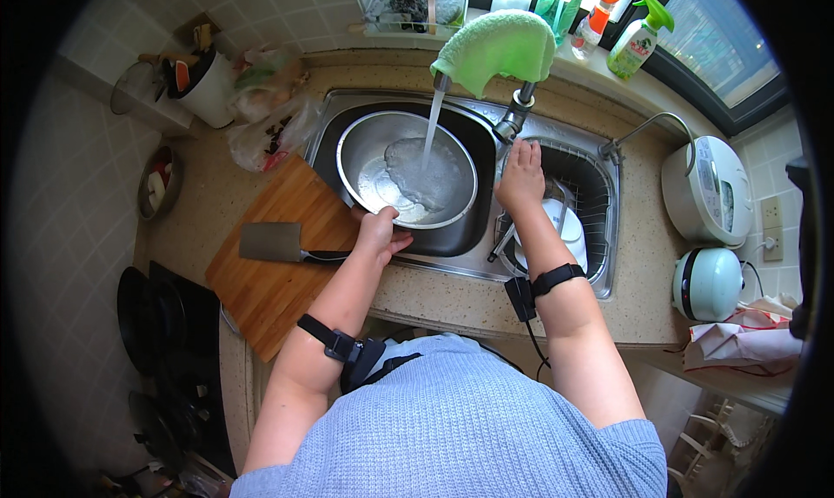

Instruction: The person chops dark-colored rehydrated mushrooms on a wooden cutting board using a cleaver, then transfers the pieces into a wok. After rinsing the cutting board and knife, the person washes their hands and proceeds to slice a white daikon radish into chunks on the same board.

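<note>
Round silver metal bowl (358, 164) sits in the left steel sink basin (452, 241) under clear running water (432, 120), near rim gripped by the left hand (382, 236); rightward, apart, the unclenched right hand (521, 181) extends near the chrome faucet (514, 116).

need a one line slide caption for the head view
The left hand holds a metal bowl under running water, with the right hand near the tap.

The left hand (377, 237) is closed in a grip, thumb on the far side, fingers on the near. Right of that grip and farther forward, the right hand (522, 178) extends its fingers, pointing away. Bare left forearm (336, 291) and right forearm (551, 250) trail behind.
</note>
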The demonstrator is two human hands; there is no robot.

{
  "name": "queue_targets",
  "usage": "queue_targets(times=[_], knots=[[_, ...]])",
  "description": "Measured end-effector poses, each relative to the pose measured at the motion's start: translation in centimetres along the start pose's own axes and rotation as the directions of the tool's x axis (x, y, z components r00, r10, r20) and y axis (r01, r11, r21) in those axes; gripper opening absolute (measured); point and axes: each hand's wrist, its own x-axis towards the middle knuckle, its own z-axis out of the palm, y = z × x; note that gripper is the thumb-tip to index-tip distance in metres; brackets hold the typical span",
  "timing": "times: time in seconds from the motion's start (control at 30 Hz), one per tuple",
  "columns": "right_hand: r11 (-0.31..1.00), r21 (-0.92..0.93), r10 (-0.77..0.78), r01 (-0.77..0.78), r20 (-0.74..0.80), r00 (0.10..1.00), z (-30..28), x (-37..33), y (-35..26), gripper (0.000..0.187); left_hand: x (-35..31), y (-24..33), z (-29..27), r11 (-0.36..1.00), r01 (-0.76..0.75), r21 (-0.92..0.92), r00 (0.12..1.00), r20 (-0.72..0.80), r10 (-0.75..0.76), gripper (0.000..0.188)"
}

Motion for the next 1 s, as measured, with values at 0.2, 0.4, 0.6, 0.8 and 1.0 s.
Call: queue_targets(times=[0.2, 0.4, 0.6, 0.8, 1.0], knots=[[1.0, 0.017, -0.006, 0.007, -0.041, 0.999, 0.2, 0.0, 0.0, 0.085, 0.1, 0.1, 0.4, 0.999, 0.005, -0.035, 0.996, -0.087, -0.008, 0.048], [1.0, -0.021, -0.013, 0.012, -0.029, 0.999, 0.4, 0.1, 0.1, 0.087, 0.1, 0.5, 0.5, 1.0, -0.013, 0.003, 0.999, -0.029, 0.013, 0.05], [0.999, -0.026, -0.02, 0.019, -0.02, 1.0, 0.6, 0.0, 0.2, 0.089, 0.3, 0.8, 0.7, 1.0, -0.008, -0.011, 1.0, -0.026, 0.008, 0.051], [0.999, -0.025, -0.025, 0.025, -0.014, 1.0, 0.4, 0.0, 0.2, 0.093, -0.2, 1.0, 1.4, 0.999, -0.034, -0.034, 0.996, -0.088, 0.031, 0.052], [0.998, 0.032, -0.05, 0.053, -0.093, 0.994, 1.7, 0.2, 1.2, 0.084, -0.2, 1.3, 1.9, 0.993, -0.04, -0.11, 0.995, -0.09, 0.03, 0.036]])
